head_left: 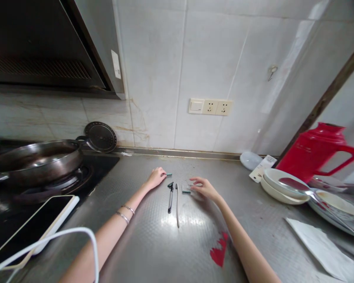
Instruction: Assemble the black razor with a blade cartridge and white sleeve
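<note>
On the metal counter, my left hand [156, 177] has its fingertips closed at the end of a small dark green strip [169, 174]. My right hand [205, 189] hovers or rests across from it, fingers apart and slightly blurred. Just left of its fingertips is a second small green piece [186, 192], with something clear beside it that I cannot make out. Between the hands lies a razor [170, 198], black and silver, its head toward the wall. Alongside it is a slim, pale grey stick-like handle [177, 206].
To the left are a steel pan [38, 161] on the stove and a phone [38, 228] with a white cable [90, 232]. At right stand a red thermos jug [315, 151], stacked bowls [283, 188] and a white napkin [320, 245]. A red sticker [218, 251] marks the counter.
</note>
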{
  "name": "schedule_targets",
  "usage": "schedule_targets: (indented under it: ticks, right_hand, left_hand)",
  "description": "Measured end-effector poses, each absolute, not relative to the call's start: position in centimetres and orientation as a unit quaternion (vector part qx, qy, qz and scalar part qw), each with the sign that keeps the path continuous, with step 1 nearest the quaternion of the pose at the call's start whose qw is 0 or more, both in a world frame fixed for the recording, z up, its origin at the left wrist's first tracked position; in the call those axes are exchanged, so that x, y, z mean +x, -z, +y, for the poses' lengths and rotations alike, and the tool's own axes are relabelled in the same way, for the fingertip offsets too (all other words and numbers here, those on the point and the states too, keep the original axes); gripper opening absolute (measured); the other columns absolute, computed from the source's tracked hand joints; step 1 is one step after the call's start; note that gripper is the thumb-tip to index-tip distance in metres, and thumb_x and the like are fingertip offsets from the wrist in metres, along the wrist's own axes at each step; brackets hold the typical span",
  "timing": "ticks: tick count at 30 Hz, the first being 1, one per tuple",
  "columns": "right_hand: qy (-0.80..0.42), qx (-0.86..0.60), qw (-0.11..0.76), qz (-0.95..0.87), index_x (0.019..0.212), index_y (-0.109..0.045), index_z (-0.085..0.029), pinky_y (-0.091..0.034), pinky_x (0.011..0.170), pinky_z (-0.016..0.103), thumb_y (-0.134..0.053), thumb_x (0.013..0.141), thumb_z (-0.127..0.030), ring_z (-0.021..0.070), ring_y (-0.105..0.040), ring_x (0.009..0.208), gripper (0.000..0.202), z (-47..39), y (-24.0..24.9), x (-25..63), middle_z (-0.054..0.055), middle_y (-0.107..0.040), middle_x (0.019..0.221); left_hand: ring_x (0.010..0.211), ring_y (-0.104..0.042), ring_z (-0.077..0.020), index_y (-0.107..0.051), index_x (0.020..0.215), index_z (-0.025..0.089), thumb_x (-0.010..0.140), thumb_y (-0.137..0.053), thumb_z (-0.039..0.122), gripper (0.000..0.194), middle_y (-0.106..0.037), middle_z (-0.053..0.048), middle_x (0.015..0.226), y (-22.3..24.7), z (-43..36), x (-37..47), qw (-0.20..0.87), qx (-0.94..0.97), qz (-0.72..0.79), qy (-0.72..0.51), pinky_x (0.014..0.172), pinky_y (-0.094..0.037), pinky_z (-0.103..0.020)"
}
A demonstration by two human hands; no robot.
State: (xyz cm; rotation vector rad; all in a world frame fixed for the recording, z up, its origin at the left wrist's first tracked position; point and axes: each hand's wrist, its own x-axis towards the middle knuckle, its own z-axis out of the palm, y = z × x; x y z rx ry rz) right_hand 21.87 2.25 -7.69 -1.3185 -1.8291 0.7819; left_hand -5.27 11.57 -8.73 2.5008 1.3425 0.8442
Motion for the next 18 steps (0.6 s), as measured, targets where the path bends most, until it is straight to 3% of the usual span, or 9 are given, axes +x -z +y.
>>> schedule_targets:
  ticks: [4,8,18]
  right_hand:
    - [-0.242,-0.515,0.41,-0.713,0.094,-0.066,-0.015,-0.046,0.07,0.027,-0.056,0.075,-0.029,0.0162,-0.059,0.081,0.026,2.2,7.0,21.4,0.008,-0.065,0.096]
    - [-0.206,-0.509,0.431,-0.716,0.094,-0.066,-0.017,-0.045,0.064,0.024,-0.054,0.077,-0.034,0.0154,-0.059,0.079,0.027,1.8,6.0,20.8,0.008,-0.065,0.095]
    - [-0.168,-0.501,0.403,-0.747,0.088,-0.068,-0.018,-0.043,0.063,0.024,-0.056,0.078,-0.035,0.0151,-0.058,0.078,0.023,1.0,5.1,20.2,0.006,-0.066,0.088]
  left_hand:
    - [0.086,-0.053,-0.0168,-0.066,0.081,0.016,0.08,-0.053,0.023,0.015,-0.06,-0.006,0.086,7.0,10.1,-3.1,0.095,0.85,0.397,-0.333,0.08,-0.038,-0.032]
    - [0.089,-0.052,-0.0176,-0.066,0.085,0.018,0.081,-0.054,0.024,0.014,-0.06,-0.006,0.087,5.3,7.6,-0.5,0.075,0.897,0.31,-0.306,0.08,-0.037,-0.032]
    - [0.088,-0.051,-0.0174,-0.065,0.086,0.018,0.083,-0.05,0.026,0.017,-0.059,-0.006,0.087,4.1,6.0,0.2,0.08,0.911,0.277,-0.294,0.08,-0.038,-0.032]
